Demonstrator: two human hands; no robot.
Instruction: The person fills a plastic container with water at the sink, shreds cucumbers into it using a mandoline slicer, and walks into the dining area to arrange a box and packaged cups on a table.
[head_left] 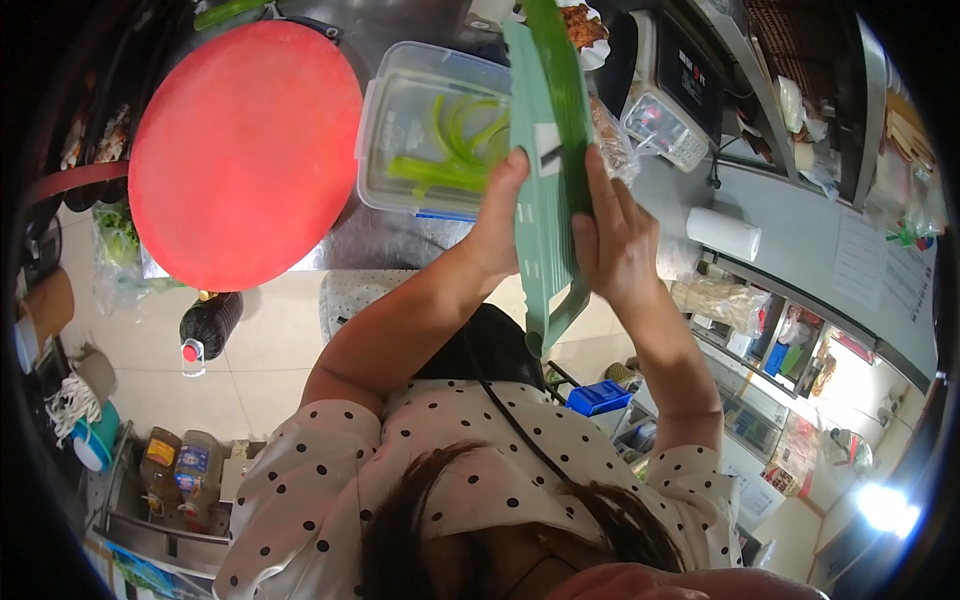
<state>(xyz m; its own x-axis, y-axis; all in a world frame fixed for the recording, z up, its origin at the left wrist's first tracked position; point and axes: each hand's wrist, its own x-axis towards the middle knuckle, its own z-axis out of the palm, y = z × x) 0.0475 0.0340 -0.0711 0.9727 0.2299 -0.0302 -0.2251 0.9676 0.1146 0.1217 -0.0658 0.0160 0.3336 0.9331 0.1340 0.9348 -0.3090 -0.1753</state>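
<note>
While holding pale-green slicer with both hands, apparently partway along.
Grip closed on slicer above tabletop: left hand at left edge, right hand opposite, beside long green vegetable. Past first cuts, judging by green strips in clear tub; sizeable length seemingly left.

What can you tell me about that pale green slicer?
The slicer looks like plastic: long, flat and ribbed, with a white patch, dark slit and open-framed lower end. It is held raised and steeply tilted, with the left hand at one side. A green stalk and the right hand are at the other.
</note>
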